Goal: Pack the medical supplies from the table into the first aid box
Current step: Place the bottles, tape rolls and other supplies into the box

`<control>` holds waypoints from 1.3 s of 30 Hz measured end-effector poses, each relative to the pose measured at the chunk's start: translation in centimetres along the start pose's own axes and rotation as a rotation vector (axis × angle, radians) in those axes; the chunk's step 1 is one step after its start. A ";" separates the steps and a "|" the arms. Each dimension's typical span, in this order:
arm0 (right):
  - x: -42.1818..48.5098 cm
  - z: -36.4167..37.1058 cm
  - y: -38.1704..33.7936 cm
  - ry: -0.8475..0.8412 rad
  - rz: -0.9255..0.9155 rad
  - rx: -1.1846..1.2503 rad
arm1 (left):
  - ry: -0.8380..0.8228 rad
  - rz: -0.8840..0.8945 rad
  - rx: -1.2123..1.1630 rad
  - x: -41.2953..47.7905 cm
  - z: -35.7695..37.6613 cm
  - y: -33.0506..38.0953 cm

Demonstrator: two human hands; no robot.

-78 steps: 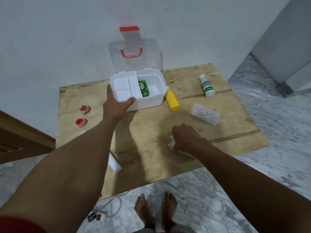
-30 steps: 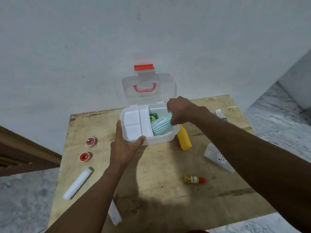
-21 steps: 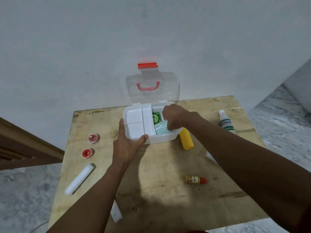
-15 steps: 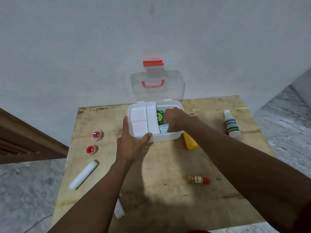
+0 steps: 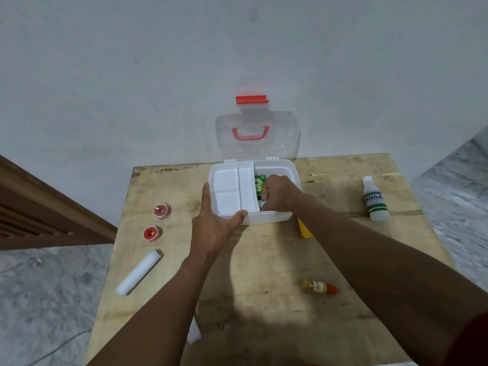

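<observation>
1. first aid box (image 5: 269, 217) sits at the back of the wooden table (image 5: 264, 260), right up against the wall, clear lid (image 5: 257, 133) flipped open and standing upright with its red handle (image 5: 250, 133) showing.
2. left hand (image 5: 215, 225) is steadying the box at its front left corner: fingers up along the left wall, thumb (image 5: 237, 216) hooked over the front rim, so it's spread around the corner, not a fist. forearm comes up from bottom left.
3. right hand (image 5: 280, 195) is down in the box's right compartment, knuckles up, fingers curled in together. there's a bit of teal packet (image 5: 262, 204) peeking out under them, but i can't tell if they're actually pinching it or just pressing on it. right forearm crosses in from the lower right.
4. a green box (image 5: 258, 184) is in that same compartment, just left of the hand. the white tray insert (image 5: 232, 191) fills the left half.
5. on the table: two red tape rolls (image 5: 160, 210) on the left, a white roll (image 5: 138, 272) lying nearer the front left edge, a small bottle with a red cap (image 5: 320, 287) on its side front right, a white bottle with green stripes (image 5: 375, 199) lying far right.
6. a yellow bottle (image 5: 305, 229) sits just beside the box's right front corner, mostly hidden by the right arm. something white (image 5: 194, 332) pokes out from under the left forearm, can't tell what.
</observation>
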State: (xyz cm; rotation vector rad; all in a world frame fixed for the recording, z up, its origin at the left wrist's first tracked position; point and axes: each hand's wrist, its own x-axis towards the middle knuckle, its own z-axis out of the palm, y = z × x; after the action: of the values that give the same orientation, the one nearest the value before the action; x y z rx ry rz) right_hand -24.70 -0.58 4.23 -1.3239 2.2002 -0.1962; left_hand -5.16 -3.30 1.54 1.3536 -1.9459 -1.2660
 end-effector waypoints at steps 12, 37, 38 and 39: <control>-0.8 0.2 -0.1 0.049 0.028 0.111 | 0.008 0.013 -0.009 0.0 -0.1 0.1; -15.6 2.5 7.7 0.454 0.243 -0.049 | -0.027 0.057 0.010 0.0 -0.3 -0.1; -16.4 2.7 8.6 0.441 0.272 -0.058 | -0.024 0.059 0.010 0.0 -0.3 -0.1; -17.2 2.8 9.4 0.425 0.299 -0.066 | -0.020 0.062 0.010 -0.1 -0.3 -0.1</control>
State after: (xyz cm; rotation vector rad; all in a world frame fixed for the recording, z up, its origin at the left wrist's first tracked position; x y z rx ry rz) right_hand -24.32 19.20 4.85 -1.0374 2.7511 -0.3159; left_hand -4.85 -3.38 1.62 1.2797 -1.9945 -1.2473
